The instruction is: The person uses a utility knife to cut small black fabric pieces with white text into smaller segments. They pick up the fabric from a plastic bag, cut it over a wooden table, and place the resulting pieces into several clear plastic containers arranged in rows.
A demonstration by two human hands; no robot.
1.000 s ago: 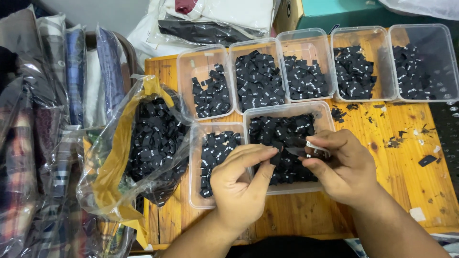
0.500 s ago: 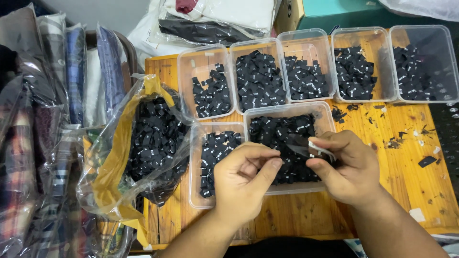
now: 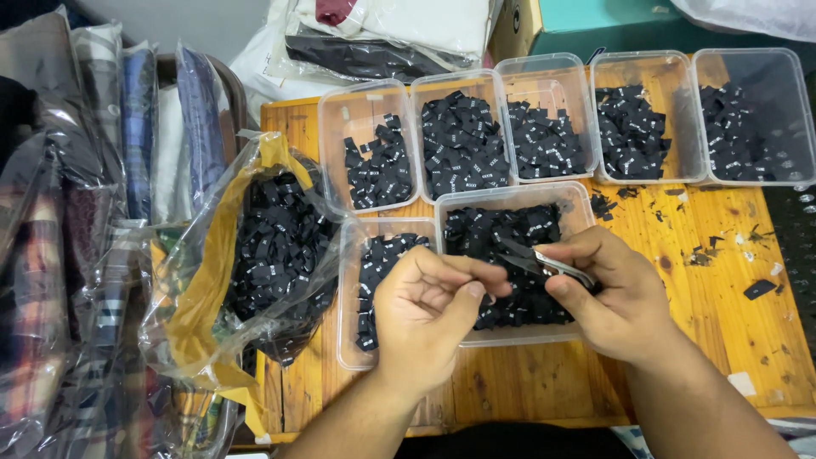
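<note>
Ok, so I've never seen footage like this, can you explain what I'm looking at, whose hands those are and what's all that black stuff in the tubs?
There is no machine here: the picture comes from a camera worn on a person's head, looking down at their own two bare hands. The right hand holds small metal snips, gripped between thumb and fingers. The left hand pinches its fingertips together just beside the blades; whatever it holds is too small to tell. Both work over a clear plastic tub of small black fabric labels. More such tubs stand on the wooden table, and an open plastic bag of the same labels lies to the left.
</note>
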